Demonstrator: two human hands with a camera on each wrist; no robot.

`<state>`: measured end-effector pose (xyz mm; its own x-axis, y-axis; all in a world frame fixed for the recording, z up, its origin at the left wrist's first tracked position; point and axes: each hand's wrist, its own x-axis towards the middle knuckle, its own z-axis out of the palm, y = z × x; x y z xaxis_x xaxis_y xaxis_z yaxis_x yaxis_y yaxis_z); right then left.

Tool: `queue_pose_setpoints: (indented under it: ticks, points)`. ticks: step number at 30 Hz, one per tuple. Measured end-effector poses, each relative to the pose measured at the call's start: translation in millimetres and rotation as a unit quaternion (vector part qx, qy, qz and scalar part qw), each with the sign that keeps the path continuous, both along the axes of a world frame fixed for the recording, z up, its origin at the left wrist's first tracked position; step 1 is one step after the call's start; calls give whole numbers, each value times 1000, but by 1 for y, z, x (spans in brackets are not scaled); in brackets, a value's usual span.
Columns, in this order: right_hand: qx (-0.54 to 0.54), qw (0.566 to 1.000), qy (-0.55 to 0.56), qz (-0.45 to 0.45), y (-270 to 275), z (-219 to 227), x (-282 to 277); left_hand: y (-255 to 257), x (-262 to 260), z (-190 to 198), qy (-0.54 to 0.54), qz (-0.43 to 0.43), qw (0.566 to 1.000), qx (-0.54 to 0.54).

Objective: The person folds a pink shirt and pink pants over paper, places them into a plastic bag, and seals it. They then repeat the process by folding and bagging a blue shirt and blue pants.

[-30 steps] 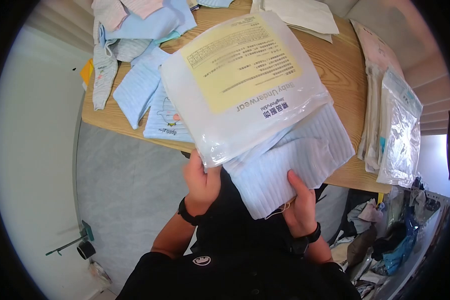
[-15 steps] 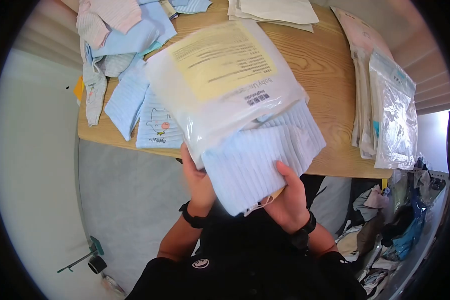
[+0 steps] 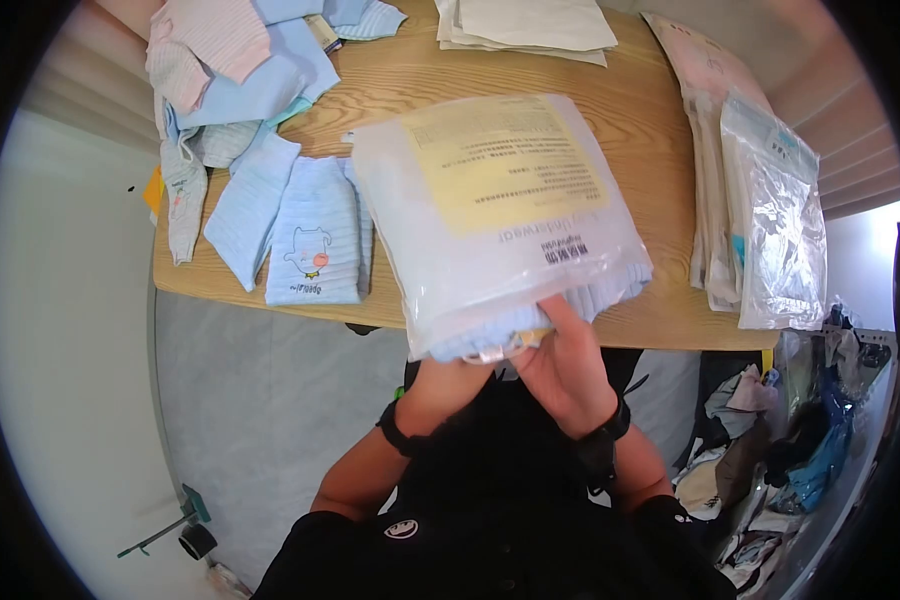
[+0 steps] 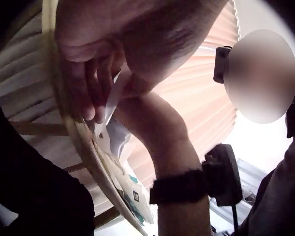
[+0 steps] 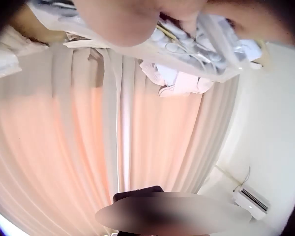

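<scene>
- At the near edge of the wooden table [image 3: 650, 150]: clear plastic bag [image 3: 490, 215] w/ yellow label lies flat, open end toward the person, overhanging the edge a bit.
- Folded pale-blue ribbed garment [image 3: 595, 293] is almost fully inside the bag; only a strip shows at the mouth.
- Right hand [image 3: 568, 365] at the bag mouth, thumb on top of the plastic, fingers below – pinching bag + garment edge.
- Left hand [image 4: 83, 83] is under the bag's near corner, hidden in head view; left wrist view shows fingers curled against the table edge and a flap of plastic. Grip vs. mere touch: can't tell.
- Left of bag, just beside it: small blue top w/ cartoon print [image 3: 315, 245], then a loose pile of baby clothes [image 3: 235, 70].
- Right side: stack of packed bags [image 3: 765, 210]. Far edge: flat white bags [image 3: 525, 22].
</scene>
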<state>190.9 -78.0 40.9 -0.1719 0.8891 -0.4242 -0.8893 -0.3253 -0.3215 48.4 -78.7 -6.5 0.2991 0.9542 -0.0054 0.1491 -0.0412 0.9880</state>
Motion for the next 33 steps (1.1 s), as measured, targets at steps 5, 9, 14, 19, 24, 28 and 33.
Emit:
queue_pose_setpoints:
  ticks: [5,9,14,19,24,28,33]
  points:
    - [134,983,-118,-36,10,-33,2,-8,10,7,-17,16,997,69]
    - [137,984,-88,80,5,-42,19,-11,4,8,-165,25,980,-110]
    - [69,977,-172,107,-34,23,31,-14,-6,-2,-177,100,970,-133]
    - [243,687,-678,-98,-66,-7,71,3,-10,24,-215,75,955,-190]
    - [351,503,-788,-49,-48,-5,67,10,-16,22,-165,23,961,-222]
    - [342,399,-843,112,-31,-26,40,24,-50,62,55,-194,951,-233]
    - [291,328,-897,52,-3,-32,28,38,-141,72,135,26,990,-1]
